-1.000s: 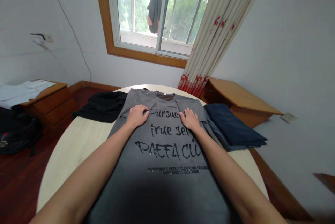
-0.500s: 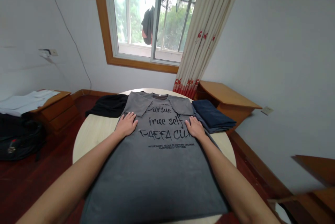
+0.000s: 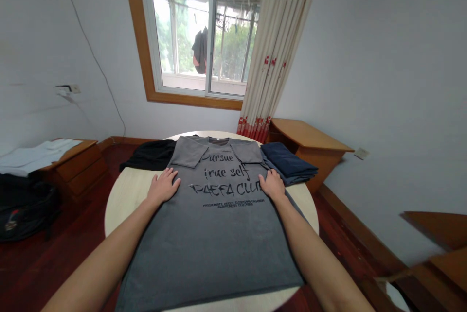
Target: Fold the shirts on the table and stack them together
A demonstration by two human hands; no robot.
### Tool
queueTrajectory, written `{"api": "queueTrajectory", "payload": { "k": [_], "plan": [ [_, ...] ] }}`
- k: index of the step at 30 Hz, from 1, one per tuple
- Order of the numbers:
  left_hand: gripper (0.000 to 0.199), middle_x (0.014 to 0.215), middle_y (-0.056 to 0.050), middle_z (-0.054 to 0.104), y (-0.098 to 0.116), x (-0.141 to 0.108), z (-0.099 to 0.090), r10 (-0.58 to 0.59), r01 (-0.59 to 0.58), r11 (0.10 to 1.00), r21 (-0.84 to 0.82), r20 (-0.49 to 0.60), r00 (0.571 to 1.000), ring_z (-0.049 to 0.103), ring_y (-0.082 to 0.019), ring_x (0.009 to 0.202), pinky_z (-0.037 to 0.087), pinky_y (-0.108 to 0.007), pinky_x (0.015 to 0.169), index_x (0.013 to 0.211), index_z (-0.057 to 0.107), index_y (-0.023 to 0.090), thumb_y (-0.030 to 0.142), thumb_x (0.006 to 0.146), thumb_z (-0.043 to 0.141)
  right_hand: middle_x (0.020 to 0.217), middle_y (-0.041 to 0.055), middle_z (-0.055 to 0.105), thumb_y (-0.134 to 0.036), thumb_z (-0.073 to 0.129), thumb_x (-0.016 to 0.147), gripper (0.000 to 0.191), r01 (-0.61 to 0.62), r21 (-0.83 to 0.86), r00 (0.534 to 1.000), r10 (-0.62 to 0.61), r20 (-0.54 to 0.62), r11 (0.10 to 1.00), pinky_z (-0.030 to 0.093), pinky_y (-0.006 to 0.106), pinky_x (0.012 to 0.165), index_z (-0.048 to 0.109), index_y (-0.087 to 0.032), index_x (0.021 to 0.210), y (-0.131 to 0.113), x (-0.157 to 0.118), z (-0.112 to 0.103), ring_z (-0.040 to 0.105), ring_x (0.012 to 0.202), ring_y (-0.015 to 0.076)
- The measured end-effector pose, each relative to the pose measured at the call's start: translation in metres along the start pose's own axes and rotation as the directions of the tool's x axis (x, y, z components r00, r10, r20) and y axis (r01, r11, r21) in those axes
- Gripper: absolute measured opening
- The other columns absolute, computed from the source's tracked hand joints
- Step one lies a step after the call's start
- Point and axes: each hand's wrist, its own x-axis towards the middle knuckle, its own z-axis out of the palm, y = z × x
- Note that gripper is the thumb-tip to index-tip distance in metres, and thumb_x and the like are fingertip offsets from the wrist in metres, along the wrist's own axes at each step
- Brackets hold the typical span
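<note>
A grey T-shirt with black lettering is spread front side up, both sleeves folded inward over the chest. Its collar lies toward the window and its hem comes close to the near side of the round table. My left hand rests on the shirt's left edge below the sleeve, fingers apart. At the opposite edge, my right hand lies with its thumb on the cloth beside the lettering and its fingers slightly bent. Neither hand visibly pinches the fabric.
Black cloth lies at the table's back left. Folded navy clothing sits at the back right, close to my right hand. A wooden desk stands behind it, beside the curtain. Papers cover a low cabinet at left.
My left hand has slid outward to the shirt's left edge. My right hand has drawn to the right edge, its fingers more bent. The view has tilted up slightly.
</note>
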Motion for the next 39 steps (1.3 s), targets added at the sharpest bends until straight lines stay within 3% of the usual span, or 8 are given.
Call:
{"api": "queueTrajectory", "payload": {
  "k": [9,14,17,21,24,28,32,39],
  "plan": [
    [0.057,0.164,-0.008,0.031,0.001,0.000,-0.002,0.009,-0.010,1.000,0.013,0.047,0.999,0.022,-0.026,0.153,0.020,-0.057,0.120,0.151,0.046,0.024,0.047,0.102,0.029,0.138,0.0262,0.052,-0.042,0.037,0.101,0.056,-0.017,-0.036,1.000,0.017,0.013,0.999,0.045,0.042,0.096,0.061,0.000,0.129,-0.005,-0.001,0.001,0.054,0.121,0.0346],
    [0.060,0.165,-0.007,0.028,0.001,0.002,-0.001,-0.004,0.003,1.000,0.028,0.048,0.999,0.020,-0.035,0.152,0.021,-0.060,0.119,0.153,0.043,0.023,0.049,0.102,0.028,0.144,0.0188,0.051,-0.039,0.040,0.100,0.047,0.062,-0.027,0.995,-0.063,-0.072,0.998,0.042,0.042,0.099,0.066,-0.012,0.128,-0.006,-0.010,-0.001,0.051,0.125,0.0327],
    [0.055,0.160,-0.010,0.038,-0.001,0.000,-0.001,-0.015,0.017,0.999,0.043,-0.049,0.999,0.034,-0.037,0.145,0.032,-0.054,0.114,0.148,0.051,0.021,0.043,0.101,0.031,0.141,0.0153,0.055,-0.037,0.042,0.099,0.041,0.134,-0.020,0.983,-0.136,-0.120,0.991,0.039,0.040,0.102,0.071,-0.016,0.120,-0.010,-0.015,-0.002,0.050,0.126,0.0300],
    [0.051,0.142,-0.016,0.057,-0.010,0.003,-0.006,-0.071,0.081,0.996,0.042,-0.190,0.979,0.053,-0.035,0.127,0.045,-0.045,0.101,0.139,0.059,0.019,0.039,0.099,0.036,0.128,0.0140,0.064,-0.035,0.040,0.101,0.039,0.189,-0.006,0.978,-0.188,-0.092,0.982,0.039,0.036,0.099,0.073,-0.017,0.112,-0.016,-0.017,-0.003,0.055,0.119,0.0271],
    [0.051,0.131,-0.017,0.065,-0.016,0.024,-0.015,-0.113,0.109,0.993,-0.038,-0.137,0.984,0.059,-0.033,0.120,0.046,-0.040,0.099,0.136,0.060,0.015,0.038,0.098,0.036,0.119,0.0129,0.068,-0.034,0.041,0.101,0.037,0.191,0.013,0.979,-0.189,-0.075,0.982,0.039,0.035,0.097,0.072,-0.016,0.110,-0.017,-0.016,-0.004,0.058,0.113,0.0262],
    [0.048,0.125,-0.015,0.070,-0.016,0.074,-0.025,-0.244,0.238,0.945,-0.224,0.003,0.970,0.064,-0.031,0.117,0.049,-0.036,0.094,0.126,0.067,0.015,0.042,0.097,0.040,0.119,0.0135,0.068,-0.032,0.043,0.100,0.034,0.191,0.018,0.980,-0.189,-0.067,0.981,0.038,0.034,0.097,0.070,-0.016,0.111,-0.016,-0.014,-0.003,0.059,0.112,0.0262],
    [0.048,0.118,-0.020,0.072,-0.011,0.119,-0.024,-0.299,0.298,0.927,-0.226,0.032,0.954,0.067,-0.035,0.113,0.053,-0.037,0.088,0.113,0.073,0.011,0.048,0.091,0.051,0.120,0.0139,0.068,-0.032,0.043,0.100,0.034,0.198,0.019,0.979,-0.197,-0.054,0.980,0.039,0.034,0.099,0.070,-0.016,0.113,-0.015,-0.014,-0.001,0.059,0.114,0.0266],
    [0.038,0.117,-0.019,0.073,-0.019,0.136,-0.017,-0.320,0.320,0.924,-0.211,0.031,0.947,0.068,-0.035,0.111,0.055,-0.037,0.085,0.109,0.075,0.013,0.040,0.086,0.063,0.142,0.0136,0.059,-0.049,0.047,0.098,0.050,0.298,0.138,0.954,-0.293,-0.056,0.945,0.033,0.037,0.113,0.064,-0.016,0.132,-0.021,-0.015,0.004,0.051,0.133,0.0266]
  ]
}}
